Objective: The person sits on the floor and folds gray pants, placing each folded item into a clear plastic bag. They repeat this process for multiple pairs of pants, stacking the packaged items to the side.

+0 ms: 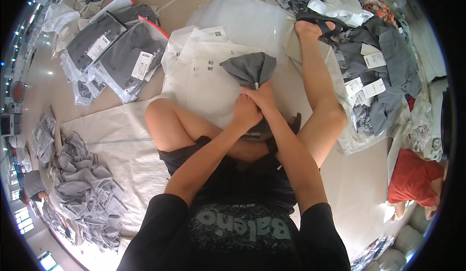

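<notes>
Before you, the soft grey fabric piece (252, 68) is over flat white plastic bags (201, 84); beyond them lies a translucent plastic stack (238, 17); ahead-left, flat bagged dark-grey garments (127, 52); left, a crumpled grey cloth heap (90, 188); ahead-right, piled tagged grey garments (395, 67).

Bright indoor light | windows (24, 220) lower left, overexposed | sheen on clear plastic (238, 21) | edges fisheye-bent, corners black

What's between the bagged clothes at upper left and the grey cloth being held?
Pale printed plastic bags lie between the bagged clothes and the grey cloth, seen in the head view.
</notes>
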Motion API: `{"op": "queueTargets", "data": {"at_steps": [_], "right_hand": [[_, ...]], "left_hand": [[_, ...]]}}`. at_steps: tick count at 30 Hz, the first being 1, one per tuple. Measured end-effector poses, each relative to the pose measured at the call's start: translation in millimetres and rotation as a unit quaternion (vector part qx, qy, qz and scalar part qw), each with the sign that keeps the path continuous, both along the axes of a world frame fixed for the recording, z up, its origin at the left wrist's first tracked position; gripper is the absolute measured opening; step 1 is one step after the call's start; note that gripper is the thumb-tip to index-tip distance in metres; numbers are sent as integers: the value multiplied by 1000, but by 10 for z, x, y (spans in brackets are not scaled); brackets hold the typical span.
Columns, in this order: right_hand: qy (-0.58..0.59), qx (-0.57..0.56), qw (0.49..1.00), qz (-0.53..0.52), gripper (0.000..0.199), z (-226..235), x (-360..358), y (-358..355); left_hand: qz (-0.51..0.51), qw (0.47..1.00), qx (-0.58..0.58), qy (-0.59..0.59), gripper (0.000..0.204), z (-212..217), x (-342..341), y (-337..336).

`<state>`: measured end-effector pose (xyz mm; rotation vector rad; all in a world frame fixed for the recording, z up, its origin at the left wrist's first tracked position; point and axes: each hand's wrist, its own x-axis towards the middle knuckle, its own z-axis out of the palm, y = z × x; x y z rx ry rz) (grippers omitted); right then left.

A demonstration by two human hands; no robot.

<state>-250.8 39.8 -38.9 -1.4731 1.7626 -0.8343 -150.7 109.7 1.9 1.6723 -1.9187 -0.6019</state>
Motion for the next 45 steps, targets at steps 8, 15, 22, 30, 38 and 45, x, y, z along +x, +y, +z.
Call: {"op": "queueTargets", "data": {"at_steps": [8,15,22,30,38,45], "right_hand": [[-43,20,998,-48,65,277,-267,-166],[-412,42,908,-60,47,1541,-563,-234],[-495,99,862,-38,57,2059,-955,59],[-486,222,844,54,50,1893,-524,413],[-379,136,862,306,58,1610,-167,579],[-296,143,866,376,56,1510,-144,515]], "left_hand": [[-164,964,183,98,64,13,1012,-248],[-151,955,29,-254,68,-144,1528,-838],[-316,901,65,-290,47,232,1312,-483],[-275,893,9,-356,22,-245,1297,-166],[-397,886,79,227,26,1160,1358,-694],[-99,928,188,305,20,537,1831,-860]]}}
